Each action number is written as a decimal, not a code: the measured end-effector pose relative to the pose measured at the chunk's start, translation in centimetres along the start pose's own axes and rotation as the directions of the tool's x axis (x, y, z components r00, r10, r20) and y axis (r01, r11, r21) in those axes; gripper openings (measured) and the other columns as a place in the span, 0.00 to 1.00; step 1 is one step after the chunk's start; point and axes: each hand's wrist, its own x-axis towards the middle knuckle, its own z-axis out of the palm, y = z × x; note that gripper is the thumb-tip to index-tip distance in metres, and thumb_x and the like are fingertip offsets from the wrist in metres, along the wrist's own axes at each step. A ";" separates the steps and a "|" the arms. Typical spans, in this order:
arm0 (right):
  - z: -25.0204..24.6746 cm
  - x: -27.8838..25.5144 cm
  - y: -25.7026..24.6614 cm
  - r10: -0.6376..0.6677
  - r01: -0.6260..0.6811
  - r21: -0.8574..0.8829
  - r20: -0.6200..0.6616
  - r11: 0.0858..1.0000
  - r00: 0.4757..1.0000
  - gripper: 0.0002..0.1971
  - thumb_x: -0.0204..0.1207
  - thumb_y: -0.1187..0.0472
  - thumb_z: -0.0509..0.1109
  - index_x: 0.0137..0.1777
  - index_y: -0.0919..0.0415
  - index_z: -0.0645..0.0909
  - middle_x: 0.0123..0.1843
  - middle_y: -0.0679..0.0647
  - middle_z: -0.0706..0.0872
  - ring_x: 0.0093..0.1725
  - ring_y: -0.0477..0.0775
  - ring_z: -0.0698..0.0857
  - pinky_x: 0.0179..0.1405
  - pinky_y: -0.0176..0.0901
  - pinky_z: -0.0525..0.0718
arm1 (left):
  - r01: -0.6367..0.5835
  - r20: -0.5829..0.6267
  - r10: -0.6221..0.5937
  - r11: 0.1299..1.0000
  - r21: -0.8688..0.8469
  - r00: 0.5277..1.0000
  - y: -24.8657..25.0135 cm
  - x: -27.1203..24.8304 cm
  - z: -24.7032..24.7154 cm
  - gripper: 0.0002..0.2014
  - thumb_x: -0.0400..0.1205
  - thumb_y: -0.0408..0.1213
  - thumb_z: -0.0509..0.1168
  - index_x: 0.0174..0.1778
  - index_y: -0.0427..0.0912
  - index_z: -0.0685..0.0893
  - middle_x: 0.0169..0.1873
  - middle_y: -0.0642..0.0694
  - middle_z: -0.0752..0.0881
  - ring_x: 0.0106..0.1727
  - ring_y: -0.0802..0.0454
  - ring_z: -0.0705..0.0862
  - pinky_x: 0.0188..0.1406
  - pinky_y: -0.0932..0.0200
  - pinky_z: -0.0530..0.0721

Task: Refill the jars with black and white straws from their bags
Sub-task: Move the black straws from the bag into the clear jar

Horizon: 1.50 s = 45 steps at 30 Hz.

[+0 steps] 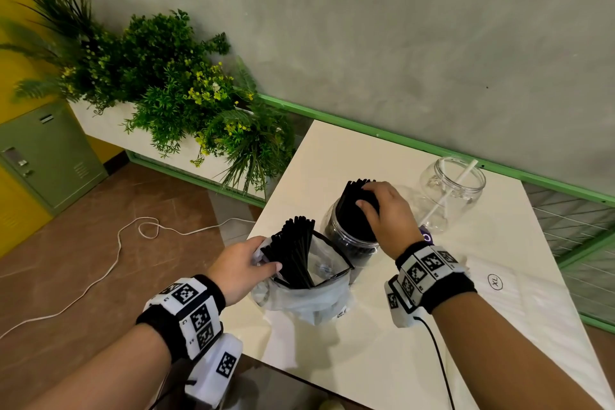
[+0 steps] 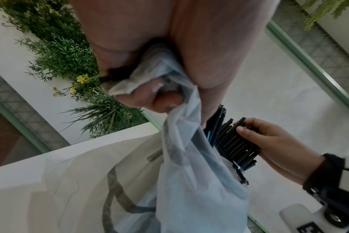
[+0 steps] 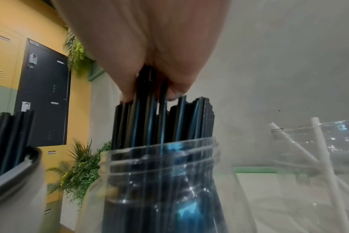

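- Right hand [image 1: 387,210] grips a bunch of black straws [image 1: 357,201], fingers and thumb curled round their upper part; their lower ends stand in the near jar [image 1: 349,243].
- Wrist view: fingertips [image 3: 127,96] pressed together round the bunch, right above the jar's threaded mouth.
- Left hand [image 1: 238,268] pinches the bag [image 1: 309,293] rim, plastic bunched between thumb and curled fingers [image 2: 165,100], holding it open.
- More black straws stand in the bag, fanned out above its rim, just beside the near jar.
- Far jar [image 1: 451,191] stands behind to the right, a couple of white straws [image 1: 447,193] leaning inside.
- All on the white table [image 1: 349,336].
- Plants [image 1: 166,83] sit off its far left corner.
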 end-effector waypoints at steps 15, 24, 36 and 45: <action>1.4 1.4 -0.6 -0.083 0.085 -0.029 0.074 0.996 0.994 0.21 0.85 0.58 0.61 0.75 0.64 0.71 0.76 0.58 0.72 0.74 0.57 0.70 0.73 0.41 0.64 | -0.003 0.009 0.003 1.000 -0.016 1.000 -0.1 -0.1 -0.2 0.07 0.78 0.42 0.71 0.49 0.53 0.81 0.39 0.57 0.86 0.44 0.57 0.84 0.39 0.63 0.77; 2.6 2.4 -0.6 -0.269 0.262 -0.268 0.010 0.927 0.963 0.09 0.73 0.73 0.72 0.53 0.70 0.83 0.49 0.66 0.81 0.48 0.70 0.79 0.48 0.61 0.84 | 0.004 0.006 -0.004 1.000 0.010 1.000 -0.1 0.1 -0.1 0.10 0.77 0.43 0.71 0.52 0.46 0.83 0.41 0.52 0.87 0.46 0.55 0.84 0.46 0.57 0.79; -0.9 1.1 -0.1 -0.128 0.136 0.039 -0.148 0.990 0.981 0.17 0.83 0.59 0.58 0.68 0.61 0.80 0.66 0.55 0.84 0.66 0.54 0.80 0.71 0.40 0.73 | -0.022 0.005 0.022 1.000 -0.006 1.000 -0.5 0.1 -0.4 0.08 0.78 0.43 0.70 0.51 0.49 0.82 0.42 0.56 0.87 0.46 0.62 0.83 0.37 0.70 0.75; 0.2 -2.4 3.6 -0.166 0.199 -0.194 0.174 0.961 0.971 0.36 0.81 0.34 0.44 0.84 0.55 0.54 0.85 0.45 0.51 0.83 0.41 0.48 0.83 0.48 0.53 | -0.015 0.006 0.015 1.000 0.025 1.000 -0.4 -0.1 -0.5 0.08 0.78 0.43 0.71 0.51 0.52 0.80 0.39 0.58 0.85 0.42 0.59 0.83 0.37 0.69 0.75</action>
